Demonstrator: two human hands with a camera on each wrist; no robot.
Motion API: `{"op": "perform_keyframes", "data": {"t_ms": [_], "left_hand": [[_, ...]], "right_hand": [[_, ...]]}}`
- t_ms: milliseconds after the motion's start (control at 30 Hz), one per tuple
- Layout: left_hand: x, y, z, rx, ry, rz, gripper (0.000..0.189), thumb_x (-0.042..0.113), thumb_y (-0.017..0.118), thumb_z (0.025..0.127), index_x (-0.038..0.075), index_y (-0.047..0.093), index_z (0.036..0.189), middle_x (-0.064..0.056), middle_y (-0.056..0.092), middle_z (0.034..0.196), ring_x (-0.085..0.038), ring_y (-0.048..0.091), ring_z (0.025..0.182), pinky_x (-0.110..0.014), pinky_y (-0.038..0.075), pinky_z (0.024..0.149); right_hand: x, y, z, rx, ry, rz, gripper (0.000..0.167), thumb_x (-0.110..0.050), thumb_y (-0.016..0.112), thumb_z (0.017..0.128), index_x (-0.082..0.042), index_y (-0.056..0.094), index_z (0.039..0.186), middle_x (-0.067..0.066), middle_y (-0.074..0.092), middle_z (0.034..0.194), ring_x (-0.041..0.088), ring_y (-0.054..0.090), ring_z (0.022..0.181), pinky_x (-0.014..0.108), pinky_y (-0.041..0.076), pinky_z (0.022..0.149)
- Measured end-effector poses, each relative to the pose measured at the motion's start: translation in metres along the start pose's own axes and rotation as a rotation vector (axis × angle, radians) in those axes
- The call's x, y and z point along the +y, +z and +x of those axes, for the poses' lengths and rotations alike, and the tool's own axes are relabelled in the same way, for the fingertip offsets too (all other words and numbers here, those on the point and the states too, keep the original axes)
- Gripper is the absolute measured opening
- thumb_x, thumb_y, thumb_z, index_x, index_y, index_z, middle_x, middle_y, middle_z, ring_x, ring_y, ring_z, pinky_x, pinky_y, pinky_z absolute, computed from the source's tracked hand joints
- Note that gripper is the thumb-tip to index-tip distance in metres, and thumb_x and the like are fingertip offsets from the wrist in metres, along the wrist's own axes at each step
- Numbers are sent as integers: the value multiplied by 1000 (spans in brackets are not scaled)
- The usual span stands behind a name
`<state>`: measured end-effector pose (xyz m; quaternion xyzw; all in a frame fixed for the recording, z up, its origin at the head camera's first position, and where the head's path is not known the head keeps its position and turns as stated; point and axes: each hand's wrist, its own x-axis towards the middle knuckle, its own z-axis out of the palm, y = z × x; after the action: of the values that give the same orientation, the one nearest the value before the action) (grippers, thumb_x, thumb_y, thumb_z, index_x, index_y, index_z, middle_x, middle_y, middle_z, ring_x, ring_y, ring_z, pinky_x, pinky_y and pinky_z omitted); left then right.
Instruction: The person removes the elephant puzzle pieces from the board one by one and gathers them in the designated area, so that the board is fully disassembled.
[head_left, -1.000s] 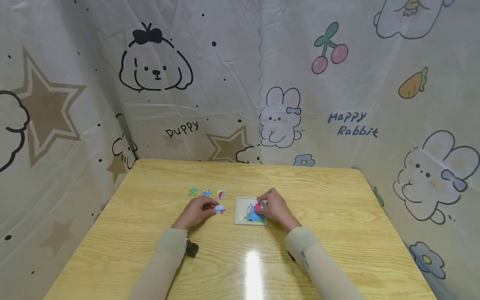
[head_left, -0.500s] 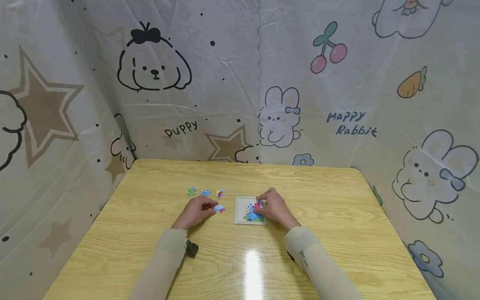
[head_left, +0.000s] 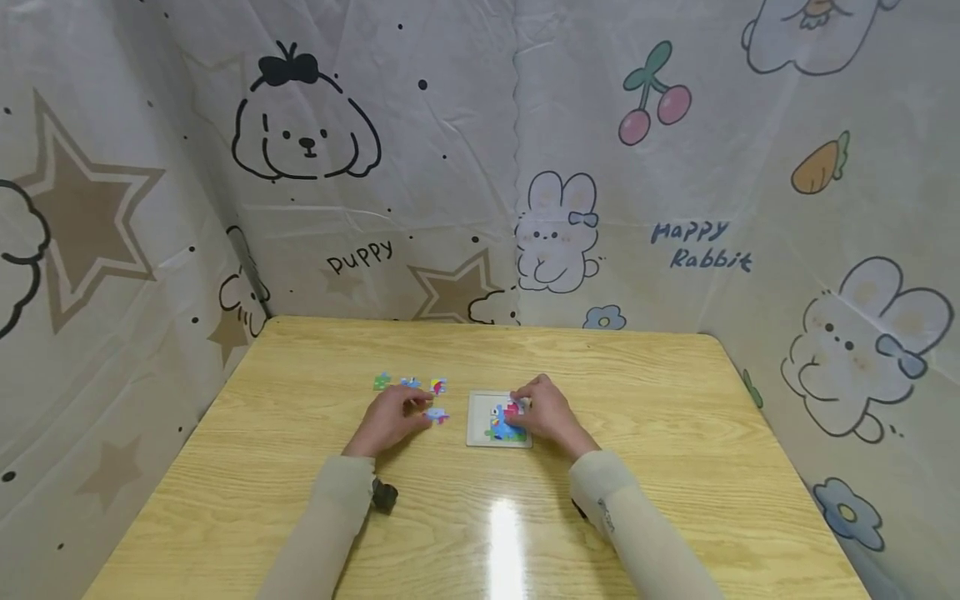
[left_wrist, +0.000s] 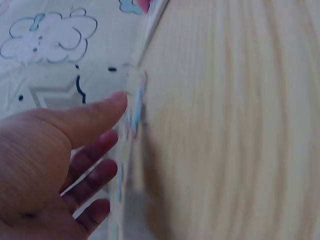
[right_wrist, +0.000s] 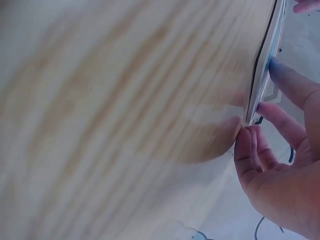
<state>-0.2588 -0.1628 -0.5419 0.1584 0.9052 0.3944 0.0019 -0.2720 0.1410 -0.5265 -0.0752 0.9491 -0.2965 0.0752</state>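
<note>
A jigsaw piece (head_left: 437, 414) in light blue and pink lies on the table beside the tips of my left hand (head_left: 390, 419). The left wrist view shows the thumb (left_wrist: 97, 117) close to that piece, the other fingers spread apart and nothing held. To the right, my right hand (head_left: 552, 417) touches a shallow puzzle tray (head_left: 480, 423) partly filled with joined blue, pink and green pieces (head_left: 504, 423). Its thumb and a finger rest on the pieces and the tray's side; the remaining fingertips are at the table by the tray edge, as the right wrist view shows.
Behind the left hand, three loose pieces lie in a row: a green one (head_left: 382, 382), a blue one (head_left: 410, 382) and a yellow-and-red one (head_left: 438, 386). The wooden table (head_left: 450, 517) meets a printed cloth curtain (head_left: 450, 150) at the back and sides.
My left fingers have parted from the thumb and lifted off the blue-and-pink piece, which stays on the table. The right hand has kept its place on the tray.
</note>
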Motion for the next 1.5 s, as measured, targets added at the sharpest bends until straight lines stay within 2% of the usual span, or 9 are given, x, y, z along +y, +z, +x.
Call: {"op": "perform_keyframes", "data": {"t_ms": [100,233,367,500,667,833,1200,1333,1500], "left_hand": [[11,4,3,9,0,16,32,13,82,89,7,76,120,-7,73,108,-23,66,99,-43,56,89],[25,13,7,-20,12,14,29,17,79,93,9,76,121,-6,73,109,-22,66,98,-42,57,87],[36,26,11,-62,48,5,28,16,76,96,9,75,123,-7,73,113,-24,67,103,-44,57,90],[44,38,16,-101,83,2,27,16,75,97,9,75,123,-6,73,117,-24,65,106,-45,56,94],[49,51,24,-132,111,44,31,18,76,95,10,74,125,-5,72,116,-21,61,100,-42,52,92],[52,59,27,-156,89,31,35,18,74,97,11,71,131,-6,71,123,-21,60,104,-43,52,93],[60,68,34,-166,112,1,33,13,75,95,7,71,128,-6,74,120,-23,68,109,-44,56,99],[63,70,36,-158,109,-21,37,9,79,92,7,71,128,-7,71,116,-22,69,105,-41,58,95],[64,75,38,-150,108,-40,37,5,81,89,6,72,126,-7,67,109,-18,69,95,-32,60,85]], "right_hand": [[1,-2,-1,-29,-3,29,50,-29,84,89,-9,71,133,10,53,127,25,56,107,42,52,96],[4,-3,-3,-69,-18,37,60,-29,85,88,-11,65,141,10,49,134,26,54,114,44,51,101],[5,-3,-4,-85,-42,27,70,-31,89,84,-11,62,145,11,48,138,27,51,118,44,48,104],[7,-4,-4,-82,-46,28,71,-31,90,82,-12,62,145,11,48,137,27,50,120,46,47,107],[7,-5,-4,-88,-39,51,69,-30,89,83,-14,62,145,10,47,139,29,49,125,48,45,111],[9,-3,-5,-99,-34,57,69,-30,89,84,-15,62,145,10,46,140,30,49,126,50,45,111],[8,-3,-6,-82,-62,22,71,-30,90,83,-12,62,145,12,47,138,30,50,124,49,46,110],[8,-4,-6,-79,-69,15,70,-30,89,83,-12,61,145,13,47,139,31,50,125,50,47,110],[9,-3,-5,-78,-76,-10,71,-31,89,84,-12,61,146,14,47,139,32,50,125,50,48,109]]}}
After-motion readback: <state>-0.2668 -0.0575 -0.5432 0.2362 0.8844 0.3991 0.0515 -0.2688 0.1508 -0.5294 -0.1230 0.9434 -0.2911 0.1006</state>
